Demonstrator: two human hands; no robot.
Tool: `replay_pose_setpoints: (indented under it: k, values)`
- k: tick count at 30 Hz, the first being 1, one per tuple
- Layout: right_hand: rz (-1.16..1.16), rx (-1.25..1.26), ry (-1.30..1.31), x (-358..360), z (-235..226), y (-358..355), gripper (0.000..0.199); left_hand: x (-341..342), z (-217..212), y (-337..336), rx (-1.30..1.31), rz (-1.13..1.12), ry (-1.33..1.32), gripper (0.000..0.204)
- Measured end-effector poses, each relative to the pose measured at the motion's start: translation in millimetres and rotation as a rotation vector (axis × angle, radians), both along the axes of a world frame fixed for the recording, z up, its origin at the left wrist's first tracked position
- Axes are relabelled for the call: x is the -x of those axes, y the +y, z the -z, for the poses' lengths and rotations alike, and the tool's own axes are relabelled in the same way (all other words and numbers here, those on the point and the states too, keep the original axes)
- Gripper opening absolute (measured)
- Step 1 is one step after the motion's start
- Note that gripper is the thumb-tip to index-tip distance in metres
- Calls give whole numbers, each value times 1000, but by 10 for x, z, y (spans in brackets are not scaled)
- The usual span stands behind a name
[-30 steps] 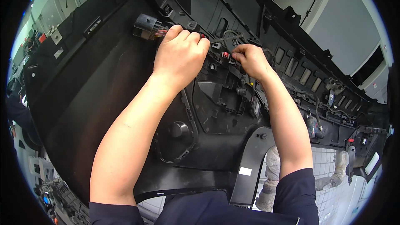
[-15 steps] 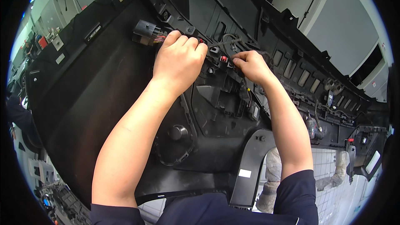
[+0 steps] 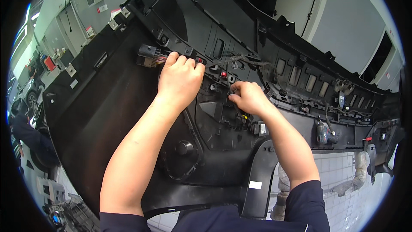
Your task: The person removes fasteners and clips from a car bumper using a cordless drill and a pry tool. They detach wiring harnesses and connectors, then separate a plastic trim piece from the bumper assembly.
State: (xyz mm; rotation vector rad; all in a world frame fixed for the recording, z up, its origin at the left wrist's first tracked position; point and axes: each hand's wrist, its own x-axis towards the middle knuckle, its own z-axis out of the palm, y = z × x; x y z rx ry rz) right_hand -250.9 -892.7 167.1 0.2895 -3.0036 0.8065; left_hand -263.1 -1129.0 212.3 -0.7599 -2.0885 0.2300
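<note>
A large black car bumper (image 3: 103, 111), its inner side toward me, carries a dark wiring harness (image 3: 268, 65). My left hand (image 3: 180, 81) is closed on the harness just beside a big black multi-pin connector (image 3: 148, 56) with coloured wires; its palm hides what lies under it. To the right and slightly nearer, my right hand (image 3: 251, 98) pinches a thin dark cable of the harness between thumb and forefinger. A red clip (image 3: 223, 74) shows between the hands. Below the right hand are a yellow piece (image 3: 245, 117) on the cable and a small black module (image 3: 260, 128) with a white label.
A cordless power tool (image 3: 321, 133) rests on the bumper's right part. Wrapped stand legs (image 3: 358, 172) show beneath it over a tiled floor (image 3: 339, 167). Grey cabinet doors (image 3: 352, 21) stand behind. A person's dark sleeve (image 3: 32, 139) and a car (image 3: 28, 92) are at the far left.
The view has shifted, so the bumper sits lower in it. My right hand has moved nearer to me along the cable, below the red clip. The left hand keeps its grip by the connector.
</note>
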Motion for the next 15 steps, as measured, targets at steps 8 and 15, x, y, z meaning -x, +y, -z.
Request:
replay_pose_setpoints:
  k: [8, 15]
  values:
    - [83, 916, -121, 167, -499, -242, 27, 175, -537, 146, -49, 55, 155, 8]
    - [183, 892, -155, 518, -408, -565, 18, 459, -610, 113, 63, 127, 238, 7]
